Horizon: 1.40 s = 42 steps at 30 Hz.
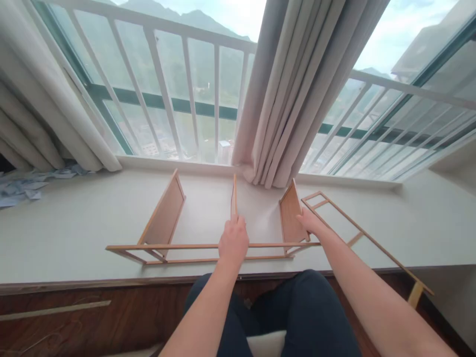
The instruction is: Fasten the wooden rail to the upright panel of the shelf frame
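Observation:
A light wooden shelf frame [174, 246] lies on the white window ledge [67, 233] in front of me. Three thin panels stand upright in it: a left panel [165, 213], a middle panel [234, 196] seen edge-on, and a right panel [290, 210]. My left hand [233, 242] is closed around the near end of the middle panel. My right hand [308, 221] rests on the near edge of the right panel. A second ladder-like wooden frame [357, 233] lies flat to the right, its end sticking out over the ledge's front edge.
Grey curtains [293, 89] hang down to the ledge just behind the panels, with more curtain [44, 124] at the left. White window bars [193, 84] run behind. Scraps of paper [26, 186] lie at the far left. My dark-trousered knees [290, 312] are below the ledge.

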Tool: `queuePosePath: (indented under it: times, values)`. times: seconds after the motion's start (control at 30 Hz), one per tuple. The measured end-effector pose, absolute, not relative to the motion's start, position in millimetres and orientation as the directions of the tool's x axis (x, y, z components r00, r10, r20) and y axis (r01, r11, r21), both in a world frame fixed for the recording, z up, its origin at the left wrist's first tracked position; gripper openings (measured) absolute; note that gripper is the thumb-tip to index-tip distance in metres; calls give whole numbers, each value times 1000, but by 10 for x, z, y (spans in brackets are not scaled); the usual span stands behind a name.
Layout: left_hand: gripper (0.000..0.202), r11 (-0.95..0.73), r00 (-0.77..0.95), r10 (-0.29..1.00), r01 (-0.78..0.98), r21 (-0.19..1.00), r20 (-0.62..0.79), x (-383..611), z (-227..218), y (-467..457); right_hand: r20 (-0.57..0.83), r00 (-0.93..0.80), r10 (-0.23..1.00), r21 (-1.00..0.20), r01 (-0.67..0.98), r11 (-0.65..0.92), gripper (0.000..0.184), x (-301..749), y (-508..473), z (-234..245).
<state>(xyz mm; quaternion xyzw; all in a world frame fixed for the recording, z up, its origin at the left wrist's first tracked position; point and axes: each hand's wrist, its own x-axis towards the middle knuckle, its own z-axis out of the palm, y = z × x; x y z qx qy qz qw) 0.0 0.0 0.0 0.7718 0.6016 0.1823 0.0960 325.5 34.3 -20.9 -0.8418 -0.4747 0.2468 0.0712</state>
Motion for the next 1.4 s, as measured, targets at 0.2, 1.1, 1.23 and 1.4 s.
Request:
queuePosePath:
  times: [0.2,1.1,1.23,1.4]
  values:
    - [23,-274,225,959,887,371,172,-8,11,-9,-314,380,870,-348,807,-478,35,3192,76,-152]
    - [15,-167,369,928,265,950,60,2011,9,8,-30,240,970,-475,850,-226,38,3054,-518,70]
    - [15,-106,366,931,275,956,-2,1980,-40,70,-10,235,972,-522,828,-206,36,3091,-516,30]
    - [15,-85,396,918,256,963,-24,1983,-48,57,0,245,969,-526,824,-209,29,3093,-536,23]
